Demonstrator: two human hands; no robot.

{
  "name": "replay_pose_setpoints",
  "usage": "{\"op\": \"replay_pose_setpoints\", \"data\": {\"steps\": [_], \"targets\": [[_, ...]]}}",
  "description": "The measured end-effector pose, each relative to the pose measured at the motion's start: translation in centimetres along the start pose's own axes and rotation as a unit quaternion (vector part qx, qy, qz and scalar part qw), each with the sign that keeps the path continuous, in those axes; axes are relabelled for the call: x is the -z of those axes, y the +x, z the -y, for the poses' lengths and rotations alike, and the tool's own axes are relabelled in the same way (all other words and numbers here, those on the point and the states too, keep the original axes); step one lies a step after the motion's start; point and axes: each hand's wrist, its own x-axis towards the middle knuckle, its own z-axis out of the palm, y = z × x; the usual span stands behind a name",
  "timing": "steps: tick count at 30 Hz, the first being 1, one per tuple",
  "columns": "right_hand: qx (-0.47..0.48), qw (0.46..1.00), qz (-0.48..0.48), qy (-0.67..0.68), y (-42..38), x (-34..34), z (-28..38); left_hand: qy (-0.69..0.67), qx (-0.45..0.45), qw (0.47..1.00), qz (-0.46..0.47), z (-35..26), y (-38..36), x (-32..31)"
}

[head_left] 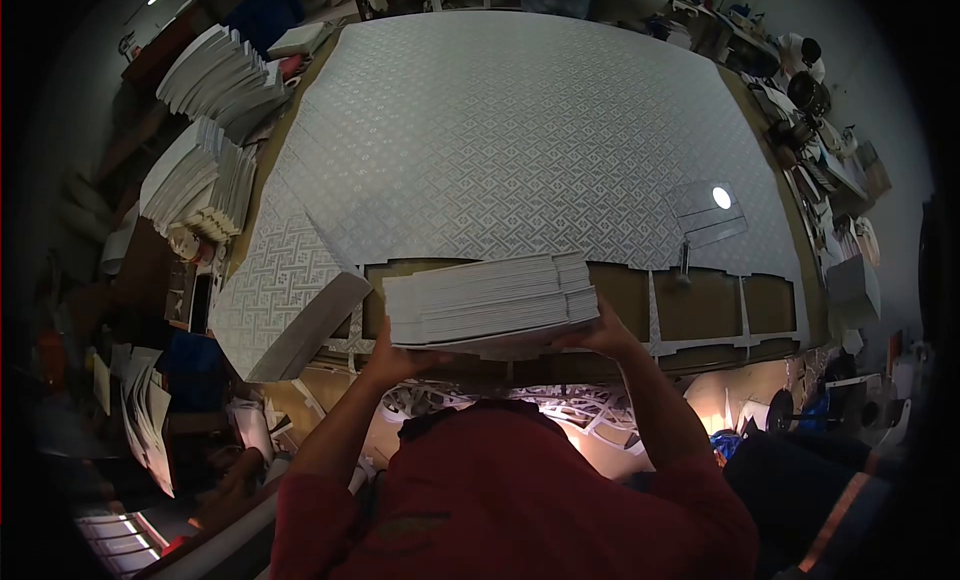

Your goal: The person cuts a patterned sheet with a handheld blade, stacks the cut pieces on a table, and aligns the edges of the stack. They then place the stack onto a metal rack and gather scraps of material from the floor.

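Nearest the camera, two forearms in red sleeves rise to one thick stack of white die-cut sheets (490, 300), held just above the near edge of the surface (700, 315). The left hand (392, 358) cups the stack's lower left corner from beneath, fingers closed up against it; the right hand (598, 332) grips the lower right corner the same way. Just left of the stack, one tilted pile of patterned sheets (285, 290) overhangs the surface's near-left corner. To the right, bare brown board shows along the near edge, with narrow white offcut strips lying on it. Beyond, one wide spread of patterned white sheet (520, 130) covers nearly the whole surface, and one clear plastic panel (708, 212) rests on its right side. Far left, two fanned piles of white sheets (215, 120) crowd that edge.
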Motion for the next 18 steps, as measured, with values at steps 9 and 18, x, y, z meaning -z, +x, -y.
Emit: {"op": "replay_pose_setpoints", "data": {"steps": [9, 18], "targets": [[0.094, 0.993, -0.031, 0.059, 0.1, -1.4, 1.6, 0.056, -0.046, 0.997, -0.032, -0.7, 0.2, 0.3], [0.116, 0.992, 0.004, 0.043, 1.8, -1.6, 1.0, -0.007, 0.020, 1.000, -0.010, -0.2, 0.6, 0.9]]}}
